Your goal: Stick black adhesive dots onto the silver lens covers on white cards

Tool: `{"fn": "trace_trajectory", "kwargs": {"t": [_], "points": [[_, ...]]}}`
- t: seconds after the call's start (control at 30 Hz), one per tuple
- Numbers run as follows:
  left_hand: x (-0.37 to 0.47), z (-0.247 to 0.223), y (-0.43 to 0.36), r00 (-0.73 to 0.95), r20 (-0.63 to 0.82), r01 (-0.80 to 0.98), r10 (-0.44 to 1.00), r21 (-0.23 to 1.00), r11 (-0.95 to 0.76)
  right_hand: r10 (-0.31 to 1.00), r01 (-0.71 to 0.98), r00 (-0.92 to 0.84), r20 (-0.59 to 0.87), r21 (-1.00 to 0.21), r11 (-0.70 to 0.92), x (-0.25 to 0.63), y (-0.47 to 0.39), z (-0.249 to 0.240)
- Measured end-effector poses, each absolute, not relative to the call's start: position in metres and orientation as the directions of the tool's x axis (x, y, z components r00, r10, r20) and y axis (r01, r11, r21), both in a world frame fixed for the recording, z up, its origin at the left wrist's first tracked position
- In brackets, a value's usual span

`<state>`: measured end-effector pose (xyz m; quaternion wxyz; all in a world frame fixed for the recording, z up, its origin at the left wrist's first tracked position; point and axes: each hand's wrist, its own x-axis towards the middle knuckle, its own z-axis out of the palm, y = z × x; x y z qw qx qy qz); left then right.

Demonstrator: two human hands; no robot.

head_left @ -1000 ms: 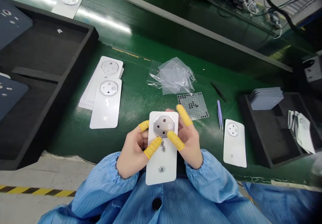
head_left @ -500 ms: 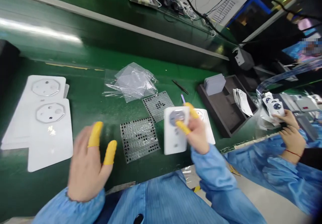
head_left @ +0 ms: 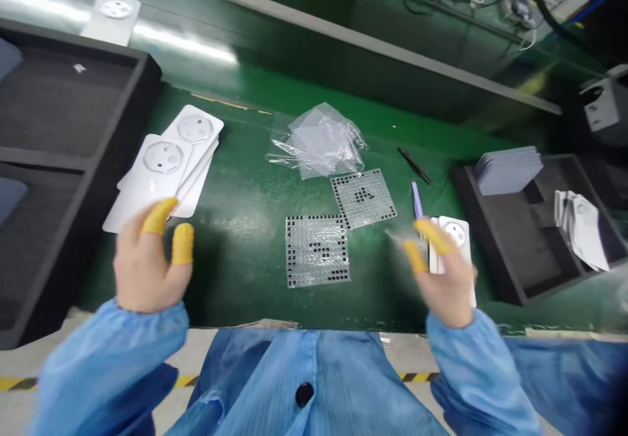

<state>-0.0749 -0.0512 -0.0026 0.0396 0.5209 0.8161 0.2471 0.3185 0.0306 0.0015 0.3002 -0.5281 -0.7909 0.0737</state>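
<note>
My left hand (head_left: 152, 259), with yellow finger covers, is spread at the lower edge of a fanned pile of white plates (head_left: 147, 194) bearing octagonal sockets. My right hand (head_left: 444, 272), also with yellow covers, has thumb and forefinger apart beside a small stack of white plates (head_left: 456, 230) and partly hides it. Nothing shows between its fingers. Between my hands lie two clear sheets dotted with black pieces, a nearer one (head_left: 318, 253) and a farther one (head_left: 364, 197). A purple stick (head_left: 417, 199) lies just beyond my right hand.
Clear plastic bags (head_left: 324, 142) lie behind the dotted sheets, with black tweezers (head_left: 415, 165) to their right. A dark tray (head_left: 495, 253) at right holds grey and white plates. Another dark tray (head_left: 98, 161) stands at left, and a white plate (head_left: 112, 21) lies on the ledge.
My right hand has let go of the white plate it held and opened. The view has swung left, bringing the left tray in and taking the other person's hands out.
</note>
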Motion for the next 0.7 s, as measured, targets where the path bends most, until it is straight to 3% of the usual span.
{"fn": "trace_trajectory", "kwargs": {"t": [0.1,0.17,0.3,0.37,0.43,0.5,0.7], "points": [[-0.035,-0.006,-0.058,-0.376,0.067,0.709,0.924,0.663,0.241,0.734,0.548,-0.607,0.304,-0.510,0.664,0.236,0.013,-0.009],[-0.009,-0.006,-0.059,-0.273,0.012,0.696,0.962,0.693,0.189,0.665,0.476,-0.669,0.332,-0.495,0.727,0.203,0.008,-0.022],[0.015,-0.002,-0.050,-0.270,-0.079,0.683,0.960,0.686,0.249,0.674,0.439,-0.625,0.394,-0.537,0.720,0.193,0.009,-0.039],[0.015,-0.001,-0.044,-0.320,-0.192,0.497,0.928,0.799,0.337,0.672,0.408,-0.620,0.405,-0.566,0.717,0.199,0.010,-0.039],[0.014,-0.003,-0.039,-0.296,-0.334,0.150,0.895,0.909,0.389,0.647,0.378,-0.654,0.393,-0.571,0.729,0.203,0.009,-0.037],[0.014,-0.006,-0.035,-0.229,-0.416,-0.131,0.880,0.909,0.395,0.617,0.344,-0.693,0.374,-0.580,0.738,0.204,0.009,-0.031],[0.021,-0.004,-0.034,-0.282,-0.416,-0.284,0.865,0.897,0.339,0.690,0.223,-0.564,0.454,-0.721,0.656,0.193,0.018,-0.006]]}}
